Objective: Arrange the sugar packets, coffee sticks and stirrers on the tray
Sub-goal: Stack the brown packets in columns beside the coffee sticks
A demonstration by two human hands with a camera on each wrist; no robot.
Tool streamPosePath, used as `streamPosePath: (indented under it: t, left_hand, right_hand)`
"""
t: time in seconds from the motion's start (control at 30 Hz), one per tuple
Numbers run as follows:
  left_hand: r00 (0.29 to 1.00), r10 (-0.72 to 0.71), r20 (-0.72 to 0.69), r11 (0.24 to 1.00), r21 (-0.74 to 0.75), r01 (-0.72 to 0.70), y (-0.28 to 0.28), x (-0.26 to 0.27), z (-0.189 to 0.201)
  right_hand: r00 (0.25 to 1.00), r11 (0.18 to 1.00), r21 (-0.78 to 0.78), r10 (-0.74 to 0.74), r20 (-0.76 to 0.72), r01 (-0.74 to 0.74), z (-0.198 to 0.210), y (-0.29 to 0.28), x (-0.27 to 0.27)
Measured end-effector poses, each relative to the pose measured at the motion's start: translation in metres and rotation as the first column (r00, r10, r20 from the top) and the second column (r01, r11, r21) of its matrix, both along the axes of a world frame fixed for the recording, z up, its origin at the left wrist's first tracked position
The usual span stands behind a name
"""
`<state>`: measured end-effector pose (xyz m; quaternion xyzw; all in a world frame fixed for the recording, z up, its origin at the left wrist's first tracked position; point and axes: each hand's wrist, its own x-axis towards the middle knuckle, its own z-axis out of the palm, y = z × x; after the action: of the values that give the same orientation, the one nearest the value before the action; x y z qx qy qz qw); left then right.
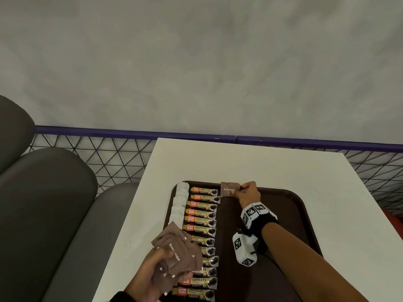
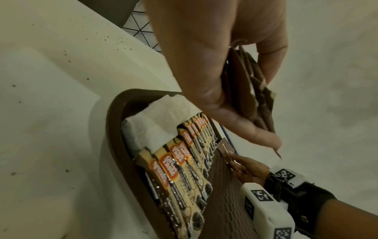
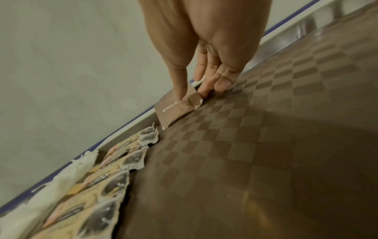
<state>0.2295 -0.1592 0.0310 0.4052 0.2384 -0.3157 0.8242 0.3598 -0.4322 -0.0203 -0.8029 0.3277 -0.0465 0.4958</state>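
A dark brown tray [image 1: 290, 205] lies on a white table [image 1: 250, 162]. Several coffee sticks [image 1: 201, 221] lie in a column down its left part, with white packets [image 1: 180, 199] in a row beside them at the left rim. My right hand [image 1: 245, 190] pinches one brown sugar packet [image 1: 227, 189] at the tray's far edge, just right of the top coffee stick; the packet [image 3: 175, 108] stands tilted on the tray floor [image 3: 266, 145]. My left hand [image 1: 161, 271] grips a fanned stack of brown sugar packets [image 1: 176, 251] over the tray's near left side; the stack [image 2: 251, 90] sits between thumb and fingers.
Grey padded seats [image 1: 43, 203] stand left of the table. A black wire-mesh fence with a purple rail [image 1: 130, 132] runs behind it, under a grey wall. The tray's right half shows bare checkered floor [image 2: 225, 202].
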Motion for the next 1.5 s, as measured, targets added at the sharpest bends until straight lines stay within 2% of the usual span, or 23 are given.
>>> streamPosePath:
  t: [0.13,0.27,0.33,0.43,0.53,0.67,0.83,1.0,1.2,1.37,1.5]
  left_hand:
    - [0.991,-0.064,0.122,0.998,-0.013,0.066,-0.003,-0.005,0.017]
    - [0.978,-0.104,0.179,0.994,0.056,0.095,-0.006,-0.012,0.015]
    - [0.975,-0.094,0.2,0.994,0.071,0.081,-0.008,-0.015,0.016]
    - [0.974,-0.055,0.219,0.997,0.071,0.04,-0.012,-0.019,0.017]
    - [0.971,-0.029,0.236,0.995,0.098,0.006,-0.016,-0.022,0.019]
    - [0.973,-0.007,0.232,0.995,0.102,-0.017,-0.022,-0.025,0.022]
    - [0.976,0.021,0.216,0.999,0.04,-0.03,-0.024,-0.026,0.021]
    - [0.973,0.028,0.231,0.997,0.057,-0.042,-0.025,-0.026,0.02]
    - [0.978,0.056,0.202,0.994,0.078,-0.073,-0.028,-0.023,0.018]
    - [0.982,0.047,0.185,0.995,0.076,-0.062,-0.02,-0.02,0.015]
    - [0.978,0.06,0.201,0.993,0.087,-0.079,-0.008,-0.016,0.014]
  right_hand:
    - [0.997,0.998,-0.055,-0.009,0.071,0.013,0.012,-0.001,-0.015]
    - [0.98,0.985,0.049,0.157,0.12,-0.164,0.032,0.014,-0.046]
    - [0.944,0.937,0.141,0.301,0.135,-0.318,0.046,0.027,-0.068]
    - [0.842,0.795,0.285,0.527,0.115,-0.536,0.067,0.048,-0.1]
    - [0.766,0.698,0.353,0.635,0.096,-0.623,0.075,0.065,-0.122]
    - [0.712,0.645,0.358,0.698,0.083,-0.675,0.071,0.077,-0.134]
    - [0.772,0.673,0.408,0.618,0.146,-0.616,0.069,0.077,-0.135]
    - [0.831,0.684,0.494,0.529,0.171,-0.537,0.071,0.075,-0.132]
    - [0.91,0.717,0.559,0.329,0.254,-0.416,0.067,0.071,-0.132]
    - [0.954,0.845,0.457,0.187,0.234,-0.278,0.054,0.045,-0.118]
    - [0.974,0.953,0.247,0.134,0.181,-0.177,0.031,0.01,-0.085]
